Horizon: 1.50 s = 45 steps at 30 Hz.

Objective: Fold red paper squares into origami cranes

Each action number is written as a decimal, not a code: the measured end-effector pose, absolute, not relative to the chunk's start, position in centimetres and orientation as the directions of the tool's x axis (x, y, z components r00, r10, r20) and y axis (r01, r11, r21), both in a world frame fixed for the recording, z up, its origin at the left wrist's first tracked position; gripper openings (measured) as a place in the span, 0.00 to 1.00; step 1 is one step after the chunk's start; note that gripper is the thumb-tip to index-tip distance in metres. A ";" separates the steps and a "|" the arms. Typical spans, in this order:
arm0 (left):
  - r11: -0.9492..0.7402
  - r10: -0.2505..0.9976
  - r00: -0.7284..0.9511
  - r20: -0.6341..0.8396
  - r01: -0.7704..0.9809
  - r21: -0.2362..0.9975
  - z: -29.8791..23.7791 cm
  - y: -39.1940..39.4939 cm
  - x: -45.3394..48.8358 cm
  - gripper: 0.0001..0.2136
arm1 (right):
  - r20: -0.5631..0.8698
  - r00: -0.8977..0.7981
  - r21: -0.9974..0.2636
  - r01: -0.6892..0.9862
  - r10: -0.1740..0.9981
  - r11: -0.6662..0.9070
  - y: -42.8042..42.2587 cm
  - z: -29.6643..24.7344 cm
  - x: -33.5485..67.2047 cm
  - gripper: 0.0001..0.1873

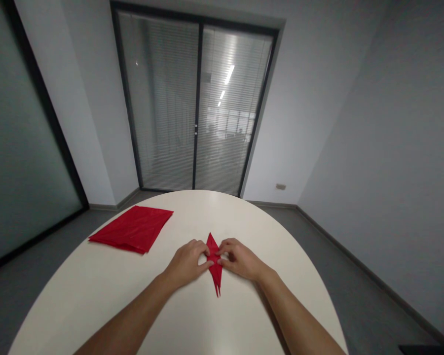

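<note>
A narrow, diamond-shaped piece of folded red paper (214, 249) lies on the white round table, its single point facing away from me. Its near end splits into two thin tips. My left hand (189, 260) has its thumb and fingertips on the paper's left edge. On the opposite edge, the thumb and curled fingers of my right hand (241, 259) grip it in the same way. The fingertips hide parts of both edges around the middle.
A stack of red paper sheets (135, 229) lies at the left edge of the white table (192, 320). Beyond the table stand a dark-framed glass door (196, 103) with blinds and grey walls. A frosted panel (18, 138) is at the left.
</note>
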<state>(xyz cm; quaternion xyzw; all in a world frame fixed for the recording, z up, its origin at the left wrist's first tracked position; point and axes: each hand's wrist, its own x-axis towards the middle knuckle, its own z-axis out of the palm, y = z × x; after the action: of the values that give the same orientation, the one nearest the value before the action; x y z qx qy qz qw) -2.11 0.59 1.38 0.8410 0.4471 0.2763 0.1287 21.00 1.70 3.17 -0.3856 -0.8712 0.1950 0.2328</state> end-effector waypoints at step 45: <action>-0.562 0.823 0.479 0.306 0.611 0.557 0.2 1.2 -2.5 0.34 | 0.205 -0.320 -0.743 0.564 0.925 0.360 2.5 -0.4 19.1 0.31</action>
<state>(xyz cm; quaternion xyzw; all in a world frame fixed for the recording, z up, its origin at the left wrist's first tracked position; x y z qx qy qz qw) -2.50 1.20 0.16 0.8387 0.4275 0.2790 0.1898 19.14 2.53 -0.45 -0.4891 -0.7610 0.2845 0.3172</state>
